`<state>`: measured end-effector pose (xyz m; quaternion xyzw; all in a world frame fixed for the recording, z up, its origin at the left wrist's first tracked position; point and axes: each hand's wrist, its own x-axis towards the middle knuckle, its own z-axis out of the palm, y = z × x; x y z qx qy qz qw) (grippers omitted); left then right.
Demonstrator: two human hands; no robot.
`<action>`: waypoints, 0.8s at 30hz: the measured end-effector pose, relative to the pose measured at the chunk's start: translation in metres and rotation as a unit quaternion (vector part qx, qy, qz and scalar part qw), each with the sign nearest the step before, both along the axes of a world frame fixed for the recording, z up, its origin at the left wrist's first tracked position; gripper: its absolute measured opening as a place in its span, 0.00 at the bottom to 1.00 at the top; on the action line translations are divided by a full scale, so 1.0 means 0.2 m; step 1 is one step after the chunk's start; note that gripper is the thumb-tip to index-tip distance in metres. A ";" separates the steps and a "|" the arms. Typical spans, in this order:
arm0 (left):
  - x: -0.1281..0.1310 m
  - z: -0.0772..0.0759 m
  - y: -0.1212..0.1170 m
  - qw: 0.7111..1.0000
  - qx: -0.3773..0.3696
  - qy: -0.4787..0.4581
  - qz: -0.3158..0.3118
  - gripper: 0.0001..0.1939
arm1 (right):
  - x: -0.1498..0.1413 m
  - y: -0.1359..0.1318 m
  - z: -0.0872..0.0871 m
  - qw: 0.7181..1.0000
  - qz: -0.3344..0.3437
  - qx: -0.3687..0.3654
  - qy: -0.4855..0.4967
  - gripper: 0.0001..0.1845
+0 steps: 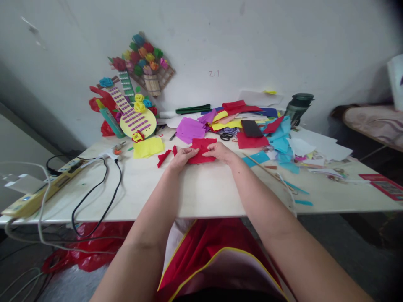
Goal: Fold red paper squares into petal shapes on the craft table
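Left hand [184, 157] and right hand [220, 152] pinch opposite sides of a red sheet [203, 144] over the table [208, 188] — shaping it, apparently — with the next move likely calling for even, gentle pressure.

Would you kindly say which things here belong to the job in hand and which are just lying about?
In use:
red sheet, held by the left hand and right hand
perhaps small red pieces

Seemingly lying about:
dark bottle
power strip
guitar-shaped ornament
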<state>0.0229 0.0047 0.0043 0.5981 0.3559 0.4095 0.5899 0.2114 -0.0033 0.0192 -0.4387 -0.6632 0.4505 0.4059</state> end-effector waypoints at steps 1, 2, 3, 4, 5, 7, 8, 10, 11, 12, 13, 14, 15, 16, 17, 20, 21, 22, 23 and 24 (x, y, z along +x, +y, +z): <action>0.00 0.00 0.00 1.000 -0.003 -0.009 0.003 0.16 | 0.00 0.00 0.00 1.000 -0.002 -0.001 0.002 0.25; 0.00 0.01 -0.01 1.000 -0.006 -0.012 0.006 0.16 | -0.01 0.00 0.00 1.000 -0.005 0.001 0.004 0.26; 0.00 0.01 -0.01 1.000 -0.006 -0.008 0.009 0.17 | -0.01 0.00 0.00 1.000 -0.008 0.004 0.006 0.26; 0.00 0.02 -0.02 1.000 -0.007 0.001 0.014 0.17 | -0.01 0.00 0.00 1.000 -0.010 0.007 0.007 0.26; 0.01 0.03 -0.03 1.000 -0.006 0.010 0.019 0.18 | -0.01 0.00 0.00 1.000 -0.013 0.008 0.008 0.27; 0.01 0.04 -0.05 0.999 -0.004 0.017 0.036 0.19 | -0.01 0.00 -0.01 1.000 -0.016 0.002 0.011 0.26; 0.02 0.05 -0.05 0.999 -0.001 0.007 0.047 0.20 | -0.01 0.00 -0.01 1.000 -0.017 -0.004 0.013 0.25; 0.02 0.06 -0.06 0.998 0.000 -0.018 0.059 0.19 | -0.01 0.01 -0.02 1.000 -0.017 -0.020 0.017 0.24; 0.03 0.06 -0.06 0.998 -0.002 -0.023 0.050 0.19 | -0.01 0.01 -0.02 0.999 -0.016 -0.028 0.019 0.24; 0.03 0.05 -0.05 0.999 -0.008 -0.020 0.033 0.19 | -0.01 0.01 -0.02 0.999 -0.014 -0.032 0.020 0.23; 0.03 0.05 -0.05 1.000 -0.011 -0.013 0.024 0.19 | -0.01 0.01 -0.02 0.999 -0.012 -0.034 0.020 0.23; 0.03 0.04 -0.04 1.000 -0.004 -0.005 0.030 0.19 | -0.01 0.01 -0.02 0.999 -0.012 -0.034 0.019 0.23; 0.02 0.03 -0.03 0.999 0.003 0.004 0.033 0.18 | -0.01 0.01 -0.02 0.999 -0.012 -0.032 0.017 0.23; 0.02 0.03 -0.03 0.999 0.010 0.013 0.036 0.18 | -0.01 0.01 -0.02 0.999 -0.013 -0.030 0.016 0.23; 0.02 0.02 -0.02 0.999 0.016 0.020 0.036 0.17 | -0.01 0.01 -0.03 0.999 -0.013 -0.028 0.017 0.23; 0.01 0.01 -0.01 0.999 0.012 0.022 0.022 0.19 | -0.01 0.02 -0.03 0.999 -0.016 -0.034 0.032 0.24; 0.01 0.01 -0.01 1.000 0.007 0.015 0.015 0.20 | -0.01 0.02 -0.03 0.998 -0.017 -0.039 0.042 0.24; 0.01 0.01 -0.01 1.000 0.002 0.006 0.005 0.20 | -0.01 0.02 -0.04 0.997 -0.019 -0.046 0.052 0.23; 0.01 0.00 -0.01 1.000 -0.004 -0.004 -0.005 0.20 | -0.02 0.02 -0.04 0.997 -0.019 -0.054 0.060 0.23; 0.01 0.00 -0.01 1.000 -0.010 -0.011 -0.014 0.20 | -0.02 0.02 -0.04 0.996 -0.019 -0.061 0.066 0.22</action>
